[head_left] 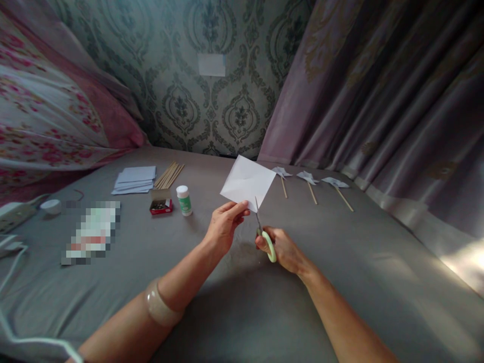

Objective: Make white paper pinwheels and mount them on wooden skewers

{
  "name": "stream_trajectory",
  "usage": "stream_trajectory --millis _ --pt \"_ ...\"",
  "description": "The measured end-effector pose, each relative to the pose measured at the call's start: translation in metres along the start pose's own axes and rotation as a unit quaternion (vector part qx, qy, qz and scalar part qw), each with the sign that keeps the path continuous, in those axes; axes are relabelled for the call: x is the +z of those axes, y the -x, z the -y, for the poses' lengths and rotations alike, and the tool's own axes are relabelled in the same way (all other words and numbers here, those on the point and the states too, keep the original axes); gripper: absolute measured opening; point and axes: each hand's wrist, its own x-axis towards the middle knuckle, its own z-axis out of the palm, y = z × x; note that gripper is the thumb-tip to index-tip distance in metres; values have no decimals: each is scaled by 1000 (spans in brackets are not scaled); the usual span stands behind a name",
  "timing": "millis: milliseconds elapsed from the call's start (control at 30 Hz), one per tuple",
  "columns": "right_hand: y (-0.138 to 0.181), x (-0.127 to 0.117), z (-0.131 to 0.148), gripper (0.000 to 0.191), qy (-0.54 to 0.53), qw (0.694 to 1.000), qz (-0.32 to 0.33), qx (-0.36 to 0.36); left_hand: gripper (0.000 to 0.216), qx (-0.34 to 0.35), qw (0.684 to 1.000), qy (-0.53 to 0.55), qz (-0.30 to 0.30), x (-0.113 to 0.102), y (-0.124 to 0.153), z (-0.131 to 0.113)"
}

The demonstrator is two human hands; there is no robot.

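Bottle (184, 201), left: green label, lettering too small to read. Centre: left hand (224, 227) pinches paper (247, 180), one corner pointing near; right hand (284, 248) grasps scissors (270, 248), blades pointing far, slightly left, at that corner.

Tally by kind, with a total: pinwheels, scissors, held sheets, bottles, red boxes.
Pinwheels: 3
Scissors: 1
Held sheet: 1
Bottle: 1
Red box: 1
Total: 7
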Motion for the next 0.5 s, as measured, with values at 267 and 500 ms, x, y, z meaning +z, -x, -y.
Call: stream_trajectory --millis 267,500 --pt "-2 1 -1 64 -8 1000 -12 18 29 -7 1000 19 -3 1 1 -1" --pt "-2 1 -2 60 -12 999 -23 30 28 -8 1000 20 -8 2 2 -1"
